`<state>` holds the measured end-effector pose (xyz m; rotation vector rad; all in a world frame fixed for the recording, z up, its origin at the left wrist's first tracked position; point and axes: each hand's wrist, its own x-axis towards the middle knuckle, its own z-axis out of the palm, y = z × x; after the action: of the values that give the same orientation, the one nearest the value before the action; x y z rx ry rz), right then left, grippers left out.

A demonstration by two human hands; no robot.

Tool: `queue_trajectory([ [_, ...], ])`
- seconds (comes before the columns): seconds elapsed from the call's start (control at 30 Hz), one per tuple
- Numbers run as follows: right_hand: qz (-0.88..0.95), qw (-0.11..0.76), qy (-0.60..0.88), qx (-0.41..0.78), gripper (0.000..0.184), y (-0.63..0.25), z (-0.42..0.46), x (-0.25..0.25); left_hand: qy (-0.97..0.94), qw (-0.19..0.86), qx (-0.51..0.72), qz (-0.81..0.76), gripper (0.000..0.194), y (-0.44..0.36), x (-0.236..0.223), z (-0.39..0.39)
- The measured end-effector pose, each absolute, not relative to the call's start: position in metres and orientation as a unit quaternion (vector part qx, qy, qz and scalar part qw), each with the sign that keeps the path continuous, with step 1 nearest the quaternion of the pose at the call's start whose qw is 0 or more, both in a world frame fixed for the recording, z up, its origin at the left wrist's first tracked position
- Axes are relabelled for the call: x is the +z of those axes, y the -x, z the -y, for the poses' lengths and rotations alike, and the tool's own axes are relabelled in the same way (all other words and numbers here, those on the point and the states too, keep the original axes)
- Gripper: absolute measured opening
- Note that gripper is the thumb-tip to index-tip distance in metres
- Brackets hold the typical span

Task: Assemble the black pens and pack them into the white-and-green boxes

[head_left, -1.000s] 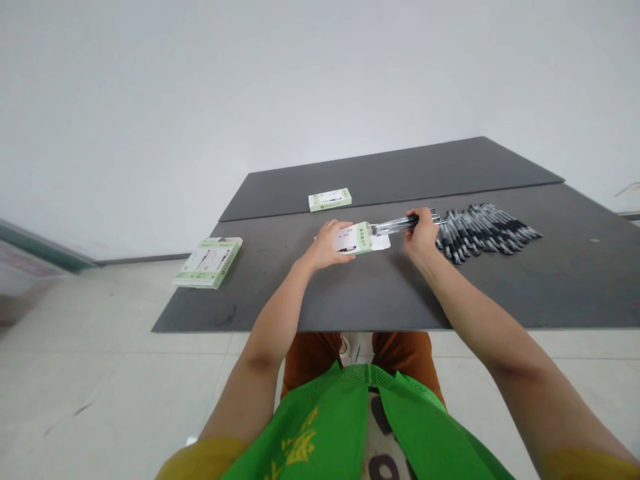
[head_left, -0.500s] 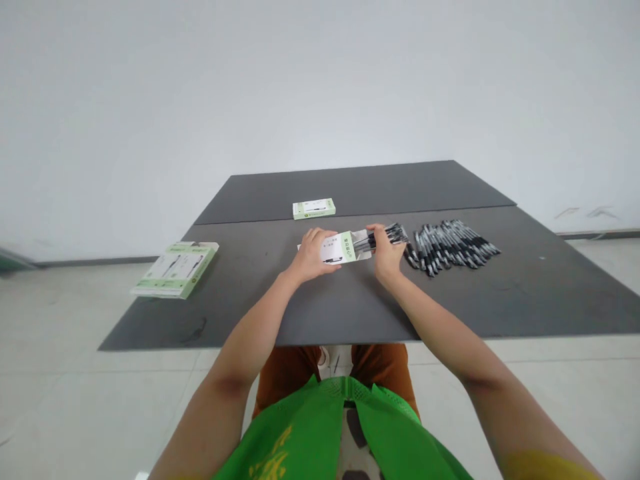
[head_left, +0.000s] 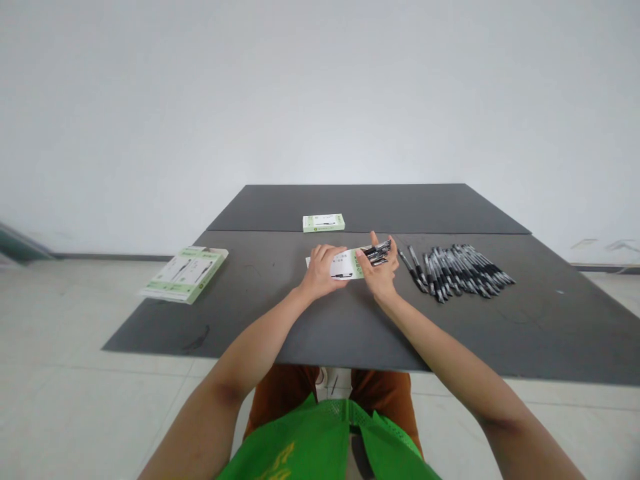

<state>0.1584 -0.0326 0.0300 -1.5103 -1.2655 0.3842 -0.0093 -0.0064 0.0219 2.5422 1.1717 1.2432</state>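
My left hand (head_left: 323,272) is closed round the left part of a small white and green pen box (head_left: 341,265), holding it just over the table. A bundle of black pens (head_left: 379,252) sticks out of the box's right end, the rest of their length hidden inside. My right hand (head_left: 383,272) wraps that end, its thumb lying on the box's green edge and its fingers behind the pen tips. Close by on the right, several black and clear pens (head_left: 457,270) lie side by side in a loose pile.
Behind my hands lies a white and green pen box (head_left: 324,223). More flat pen boxes (head_left: 185,275) are stacked at the table's left edge. The dark grey table (head_left: 240,320) has a seam across it, with a pale wall (head_left: 320,100) beyond.
The pens have slid deeper into the box. My right hand has shifted from gripping them from above to cupping their outer ends, thumb on the box. The view has tilted slightly.
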Motion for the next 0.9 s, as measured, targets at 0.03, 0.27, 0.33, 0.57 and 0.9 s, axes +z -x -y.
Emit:
queue_trajectory([
  [0.03,0.528,0.526,0.646,0.167,0.08,-0.16,0.032,0.032,-0.825,0.039,0.408,-0.389,0.075,0.009,0.021,0.006],
  [0.27,0.564,0.56,0.546,0.265,0.089,-0.166,0.027,0.054,-0.793,0.028,0.453,-0.406,0.074,0.004,0.022,0.012],
  [0.33,0.536,0.608,0.514,0.28,0.073,-0.162,0.026,0.061,-0.782,0.03,0.465,-0.413,0.076,0.001,0.022,0.016],
  [0.57,0.527,0.689,0.452,0.207,0.049,-0.143,0.034,0.086,-0.725,0.036,0.54,-0.426,0.078,-0.011,0.017,0.023],
  [0.9,0.511,0.694,0.435,0.262,0.037,-0.126,0.025,0.096,-0.693,0.061,0.572,-0.435,0.077,-0.01,0.02,0.025],
])
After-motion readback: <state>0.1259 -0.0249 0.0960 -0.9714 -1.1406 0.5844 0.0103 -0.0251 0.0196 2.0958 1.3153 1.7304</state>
